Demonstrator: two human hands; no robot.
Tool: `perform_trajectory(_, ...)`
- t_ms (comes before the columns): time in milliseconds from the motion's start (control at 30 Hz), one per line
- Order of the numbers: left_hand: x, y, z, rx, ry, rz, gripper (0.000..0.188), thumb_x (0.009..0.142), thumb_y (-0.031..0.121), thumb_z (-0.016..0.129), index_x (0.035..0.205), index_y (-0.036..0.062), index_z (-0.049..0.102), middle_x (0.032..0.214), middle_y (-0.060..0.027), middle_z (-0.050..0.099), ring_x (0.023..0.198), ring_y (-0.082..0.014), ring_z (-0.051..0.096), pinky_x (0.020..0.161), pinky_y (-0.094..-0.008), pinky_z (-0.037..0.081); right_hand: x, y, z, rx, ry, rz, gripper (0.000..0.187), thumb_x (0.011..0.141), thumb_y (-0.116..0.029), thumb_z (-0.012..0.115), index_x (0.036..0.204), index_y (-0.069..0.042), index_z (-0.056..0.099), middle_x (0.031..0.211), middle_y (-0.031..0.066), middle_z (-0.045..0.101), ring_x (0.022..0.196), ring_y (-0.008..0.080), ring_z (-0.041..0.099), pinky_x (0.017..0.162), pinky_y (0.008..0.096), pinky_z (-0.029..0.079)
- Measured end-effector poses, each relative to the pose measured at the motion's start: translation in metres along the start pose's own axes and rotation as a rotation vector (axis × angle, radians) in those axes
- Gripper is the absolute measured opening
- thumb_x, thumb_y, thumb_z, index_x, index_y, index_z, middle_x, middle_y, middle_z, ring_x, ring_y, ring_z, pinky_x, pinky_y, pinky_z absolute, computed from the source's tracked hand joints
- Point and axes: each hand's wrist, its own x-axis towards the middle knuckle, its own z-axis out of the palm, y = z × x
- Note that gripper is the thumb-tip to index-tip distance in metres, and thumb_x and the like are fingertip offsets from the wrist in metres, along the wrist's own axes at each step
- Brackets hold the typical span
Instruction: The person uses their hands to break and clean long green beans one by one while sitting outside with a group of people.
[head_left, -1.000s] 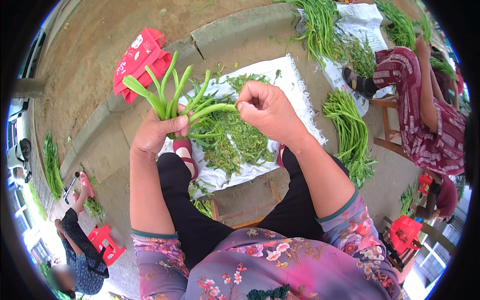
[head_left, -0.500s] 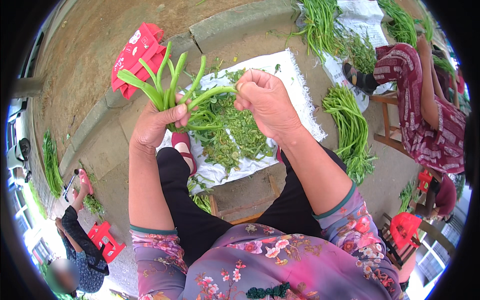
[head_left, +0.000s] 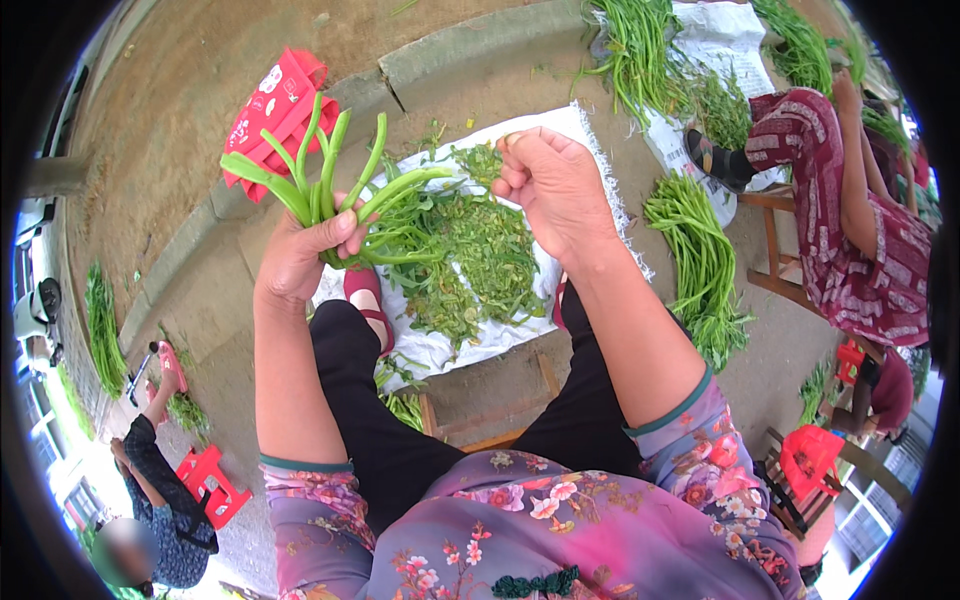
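Note:
My left hand (head_left: 300, 248) is closed around a small bunch of thick green leafy-vegetable stems (head_left: 325, 180). Their cut ends fan up and outward, and one stem points right toward my other hand. My right hand (head_left: 558, 190) is closed in a pinch, a short way off that stem's tip; whatever sits between its thumb and finger is too small to make out. Below both hands, a white woven sheet (head_left: 570, 125) lies on the ground with a heap of torn green leaves and bits (head_left: 470, 260) on it.
A red bag (head_left: 275, 115) lies by the stone curb (head_left: 470, 50). Bundles of long green stems lie at the right (head_left: 690, 235), top and far left. A person in patterned maroon clothing (head_left: 800, 150) sits at the right. Another person sits lower left near a red stool (head_left: 212, 485).
My right hand has let go of the right-pointing stem and moved slightly right and up. My left hand has shifted a little left with the bunch.

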Motion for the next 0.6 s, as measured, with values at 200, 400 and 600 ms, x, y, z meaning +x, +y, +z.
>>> perform_trajectory(200, 0.000, 0.001, -0.007, -0.033, -0.029, 0.067, 0.035, 0.076, 0.029, 0.073, 0.091, 0.0010, 0.059, 0.063, -0.0034, 0.053, 0.060, -0.0128, 0.046, 0.060, -0.0259, 0.035, -0.007, 0.000, -0.002, -0.277, -0.093, 0.042, 0.007, 0.084, -0.008, 0.062, 0.081, -0.002, 0.061, 0.067, -0.0012, 0.055, 0.058, 0.0055, 0.045, 0.054, 0.0217, 0.038)
perform_trajectory(400, 0.000, -0.001, -0.009, -0.058, -0.041, 0.038, 0.033, 0.076, 0.022, 0.074, 0.095, -0.0001, 0.060, 0.067, -0.0040, 0.056, 0.060, -0.0126, 0.050, 0.061, -0.0263, 0.039, -0.009, 0.008, -0.005, -0.688, -0.165, -0.254, 0.008, 0.081, -0.005, 0.063, 0.087, 0.000, 0.063, 0.074, 0.0024, 0.059, 0.062, 0.0099, 0.053, 0.058, 0.0246, 0.044)
perform_trajectory(600, 0.002, -0.001, 0.000, -0.074, -0.017, -0.013, 0.031, 0.077, 0.019, 0.074, 0.098, -0.0002, 0.061, 0.072, -0.0047, 0.060, 0.061, -0.0115, 0.051, 0.057, -0.0248, 0.037, -0.015, 0.001, 0.007, -0.938, -0.071, -0.771, 0.012, 0.076, -0.002, 0.066, 0.087, -0.003, 0.064, 0.079, 0.0086, 0.061, 0.064, 0.0173, 0.059, 0.058, 0.0281, 0.046)
